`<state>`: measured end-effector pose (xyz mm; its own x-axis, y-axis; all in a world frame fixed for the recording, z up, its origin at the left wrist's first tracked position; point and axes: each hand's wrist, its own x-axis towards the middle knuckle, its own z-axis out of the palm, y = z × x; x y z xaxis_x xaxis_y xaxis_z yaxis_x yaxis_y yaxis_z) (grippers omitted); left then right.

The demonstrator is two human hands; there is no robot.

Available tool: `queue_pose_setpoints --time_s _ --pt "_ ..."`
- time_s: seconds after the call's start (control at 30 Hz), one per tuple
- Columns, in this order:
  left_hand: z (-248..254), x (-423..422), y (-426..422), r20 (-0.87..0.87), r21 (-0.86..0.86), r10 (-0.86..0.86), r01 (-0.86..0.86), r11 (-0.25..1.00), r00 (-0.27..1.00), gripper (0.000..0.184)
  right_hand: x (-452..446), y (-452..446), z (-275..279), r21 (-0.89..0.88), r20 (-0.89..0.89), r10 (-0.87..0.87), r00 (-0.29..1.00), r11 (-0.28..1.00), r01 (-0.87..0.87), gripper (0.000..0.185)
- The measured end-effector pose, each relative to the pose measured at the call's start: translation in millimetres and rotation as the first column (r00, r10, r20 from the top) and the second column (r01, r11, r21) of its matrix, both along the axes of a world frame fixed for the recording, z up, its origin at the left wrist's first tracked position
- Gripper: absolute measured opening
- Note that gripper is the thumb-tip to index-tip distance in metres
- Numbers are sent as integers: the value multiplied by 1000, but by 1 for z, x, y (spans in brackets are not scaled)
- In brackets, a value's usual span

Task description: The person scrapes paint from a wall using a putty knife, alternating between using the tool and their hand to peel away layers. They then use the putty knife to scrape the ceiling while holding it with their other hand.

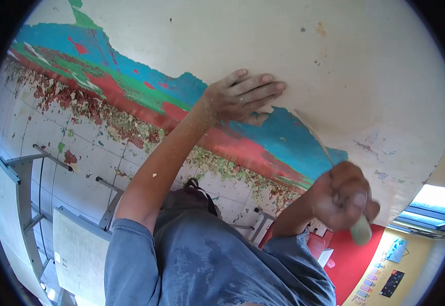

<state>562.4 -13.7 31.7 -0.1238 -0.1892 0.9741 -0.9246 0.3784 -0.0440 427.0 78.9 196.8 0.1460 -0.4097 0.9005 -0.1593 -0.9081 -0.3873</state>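
My left hand [248, 94] lies flat against the wall [304, 56], fingers stretched out, just above the ragged edge of the blue paint [283, 132]. It holds nothing. To the lower right, my right hand [345, 196] is closed in a fist around a scraper. The scraper's pale handle [361, 232] sticks out below the fist. Its thin blade [320, 140], seen nearly edge-on, points up and left along the border between blue paint and bare off-white wall. Slight motion blur softens the right hand.
Peeled paint flakes [105, 115] cover the tiled floor [90, 153] along the wall's base. Chairs with grey metal frames [82, 252] stand at the lower left. A window [429, 206] and a yellow wall with pictures [401, 265] are at the right.
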Motion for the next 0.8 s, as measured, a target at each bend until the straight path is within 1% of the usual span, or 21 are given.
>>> queue_pose_setpoints --time_s 0.07,0.13,0.2,0.27,0.33,0.43,0.5,0.6,0.67,0.7,0.77,0.8 --pt "-1 -3 4 4 7 -11 11 1000 1000 56 10 -7 -5 43 -3 -29 1000 999 29 17" --pt "0 -3 2 -12 -5 2 -2 1000 1000 56 6 -3 0 39 -89 -10 996 999 14 16" --pt "0 -2 2 -1 13 4 -4 1000 1000 56 9 -2 0 -18 -46 63 997 998 -64 16" --pt "-1 -2 5 5 28 -2 2 1000 1000 56 7 -1 2 -27 -124 73 990 997 -77 15" --pt "-1 -4 3 -9 23 4 -3 1000 1000 56 7 -3 5 -31 -163 67 984 997 -73 15" --pt "-1 -2 4 6 38 -6 6 999 1000 56 8 1 3 -28 -123 72 990 997 -76 13" --pt "0 -1 2 6 20 -1 1 1000 1000 55 10 1 8 -104 -46 100 994 989 -104 11" --pt "-2 -3 6 1 37 -12 12 999 1000 55 12 -4 5 28 -139 90 986 996 -87 9" --pt "2 -1 2 6 23 -12 12 1000 1000 55 4 -3 7 -19 -178 -38 983 999 35 8" --pt "2 0 0 6 10 -3 3 1000 1000 55 1 -6 1 -44 -126 -93 988 995 88 8" --pt "-1 -3 7 4 16 -1 1 1000 1000 54 -1 -2 -4 -38 -64 -98 993 995 96 7" --pt "0 -3 7 6 14 1 -1 1000 1000 54 0 0 -4 -29 -49 -42 998 999 41 8"
